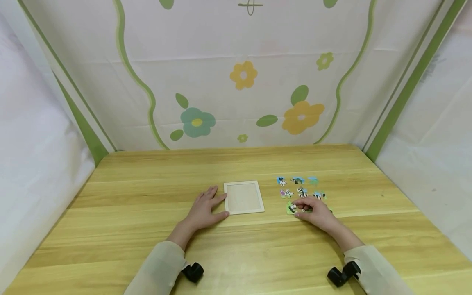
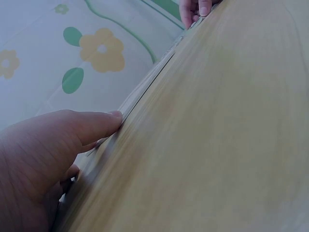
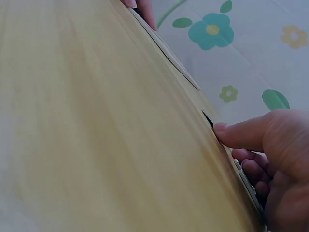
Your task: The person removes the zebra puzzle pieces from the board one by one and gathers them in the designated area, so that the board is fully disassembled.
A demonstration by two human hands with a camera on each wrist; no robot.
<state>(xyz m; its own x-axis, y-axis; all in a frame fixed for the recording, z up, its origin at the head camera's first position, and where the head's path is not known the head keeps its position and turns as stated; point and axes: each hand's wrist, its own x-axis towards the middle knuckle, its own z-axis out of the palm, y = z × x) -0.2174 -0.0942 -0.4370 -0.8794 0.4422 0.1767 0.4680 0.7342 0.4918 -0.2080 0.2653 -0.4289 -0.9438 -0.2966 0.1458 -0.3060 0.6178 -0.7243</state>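
A square wooden puzzle tray (image 1: 262, 200) with a raised rim lies flat on the table, its inside bare. My left hand (image 1: 205, 208) rests at its left side with fingers spread, thumb and fingertips touching the rim. To the right of the tray, my right hand (image 1: 315, 212) pinches a green jigsaw puzzle piece (image 1: 289, 208) with a black-and-white print, thumb at its near edge. In the right wrist view that piece is seen edge-on at the thumb tip (image 3: 221, 128). The right hand partly covers other pieces of the lowest row.
Several more puzzle pieces (image 1: 297, 180) lie in rows beyond the right hand, printed in blue, green, black and white. The wood-grain table (image 1: 236, 254) meets a floral cloth (image 1: 221, 94) at the back. Cloth walls stand at both sides.
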